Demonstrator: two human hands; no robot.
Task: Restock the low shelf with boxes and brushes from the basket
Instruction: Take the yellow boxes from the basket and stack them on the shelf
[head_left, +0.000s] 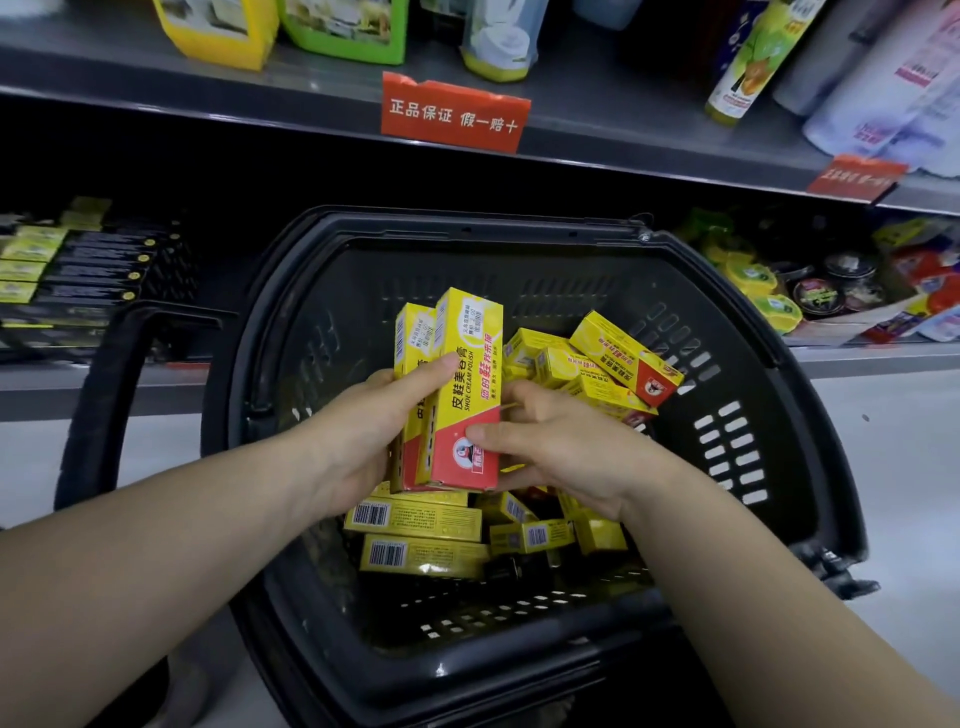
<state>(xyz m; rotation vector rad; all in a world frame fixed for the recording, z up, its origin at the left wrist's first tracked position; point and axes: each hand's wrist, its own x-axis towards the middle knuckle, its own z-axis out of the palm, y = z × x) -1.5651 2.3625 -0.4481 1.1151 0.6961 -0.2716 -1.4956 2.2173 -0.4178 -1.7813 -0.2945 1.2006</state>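
At the centre of the frame the left hand (363, 426) clasps two long yellow-and-red cardboard shoe-polish boxes (457, 395) upright, its grip wrapped round them with the thumb across the front; the right hand (550, 441) pinches the front box's red lower end, a narrow grip.

The risk, as I judge it, is slippage: glossy, smooth card faces stacked side by side could slide apart if the right hand lets go early, dropping one back among the loose yellow boxes (618, 358) heaped in the black slotted plastic basket (727, 441). Thin card corners would dent.

The dark low shelf (93, 280), at the left edge, already carries flat rows of similar packs. No brushes are clearly visible.
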